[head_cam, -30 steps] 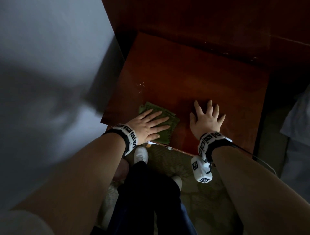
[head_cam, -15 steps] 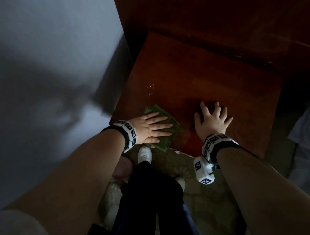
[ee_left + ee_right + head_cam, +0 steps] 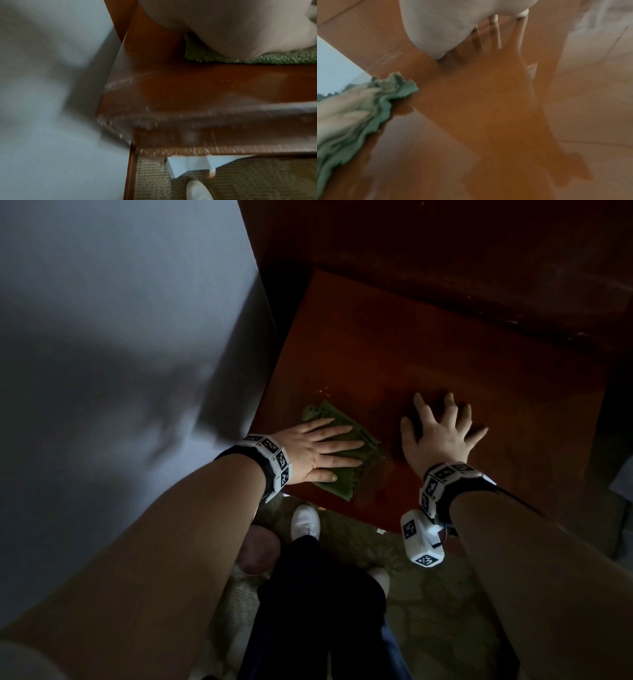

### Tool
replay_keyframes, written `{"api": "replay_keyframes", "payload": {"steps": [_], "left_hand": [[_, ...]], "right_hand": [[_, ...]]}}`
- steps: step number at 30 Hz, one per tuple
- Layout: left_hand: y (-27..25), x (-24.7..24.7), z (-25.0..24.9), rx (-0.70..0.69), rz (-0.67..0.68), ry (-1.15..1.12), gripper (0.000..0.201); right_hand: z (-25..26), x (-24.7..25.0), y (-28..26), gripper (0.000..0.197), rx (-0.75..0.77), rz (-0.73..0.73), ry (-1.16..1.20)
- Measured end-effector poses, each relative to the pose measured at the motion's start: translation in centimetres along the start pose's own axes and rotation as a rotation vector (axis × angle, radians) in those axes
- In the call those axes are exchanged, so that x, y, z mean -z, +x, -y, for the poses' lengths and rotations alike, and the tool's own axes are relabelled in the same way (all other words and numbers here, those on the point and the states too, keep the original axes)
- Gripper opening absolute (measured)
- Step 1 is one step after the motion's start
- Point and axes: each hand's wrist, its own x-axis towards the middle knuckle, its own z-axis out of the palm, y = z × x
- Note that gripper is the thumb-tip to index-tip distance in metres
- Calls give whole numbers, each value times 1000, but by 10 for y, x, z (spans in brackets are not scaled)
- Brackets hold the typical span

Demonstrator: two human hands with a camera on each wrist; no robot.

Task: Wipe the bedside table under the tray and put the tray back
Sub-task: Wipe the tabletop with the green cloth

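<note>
The dark red-brown bedside table [image 3: 428, 347] fills the upper right of the head view. My left hand [image 3: 322, 450] lies flat with straight fingers on a folded green cloth [image 3: 363, 463] near the table's front left edge. The same green cloth [image 3: 257, 59] shows under my palm in the left wrist view, and the green cloth [image 3: 388, 108] appears blurred at the left of the right wrist view. My right hand [image 3: 442, 433] rests on the bare tabletop [image 3: 488, 108] with fingers spread, right of the cloth. No tray is in view.
A pale wall [image 3: 120, 337] stands directly left of the table. Dark wood panelling [image 3: 445, 244] rises behind it. Below the front edge are patterned carpet [image 3: 428, 611], my dark trousers and white shoes [image 3: 305, 522]. A white bracket [image 3: 188, 166] hangs under the table's front edge.
My left hand with the cloth has slid slightly toward the table's front left corner. The right hand stays spread on the tabletop. The head view has shifted.
</note>
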Motion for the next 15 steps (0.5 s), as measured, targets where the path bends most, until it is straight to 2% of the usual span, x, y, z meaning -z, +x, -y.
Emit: {"api": "replay_keyframes", "payload": {"steps": [15], "left_hand": [[43, 44, 62, 77, 17, 46, 55]], "right_hand": [[16, 24, 51, 56, -12, -9, 14]]}}
